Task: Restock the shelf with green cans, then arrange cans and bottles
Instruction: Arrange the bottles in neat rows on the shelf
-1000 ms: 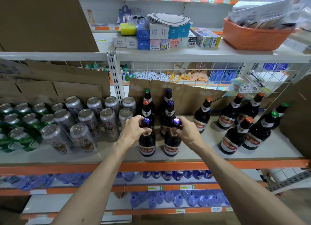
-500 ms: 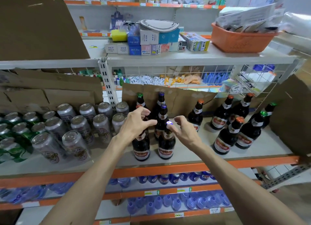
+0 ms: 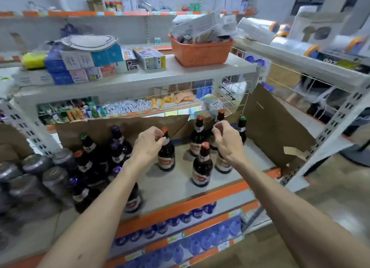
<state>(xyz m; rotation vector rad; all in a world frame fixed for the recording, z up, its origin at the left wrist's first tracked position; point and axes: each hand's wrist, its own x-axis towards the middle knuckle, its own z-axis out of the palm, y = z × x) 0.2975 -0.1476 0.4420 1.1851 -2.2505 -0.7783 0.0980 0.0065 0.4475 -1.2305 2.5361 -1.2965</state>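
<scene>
Dark brown bottles stand on the grey shelf point(image 3: 176, 187) with the orange front edge. My left hand point(image 3: 149, 143) grips the neck of an orange-capped bottle point(image 3: 166, 157) just under its cap. My right hand point(image 3: 225, 141) curls over the top of another brown bottle point(image 3: 222, 164), hiding its cap. Between and in front of them stands a third orange-capped bottle point(image 3: 202, 167). More bottles point(image 3: 197, 135) stand behind, one green-capped point(image 3: 242, 127). A tight group of bottles point(image 3: 90, 159) and silver cans point(image 3: 36, 167) fill the left side. No green cans are in view.
Cardboard sheets point(image 3: 270, 127) line the back and right side of the shelf. Above are small boxes point(image 3: 90, 63) and an orange basket point(image 3: 200, 51). Blue-capped bottles point(image 3: 190, 215) sit on the lower shelf. A white shelf upright point(image 3: 330, 131) stands at the right.
Both hands let go of the two blue-capped bottles and moved right to the orange-capped group, each taking a bottle neck. The view swung right, so the green cans left the frame.
</scene>
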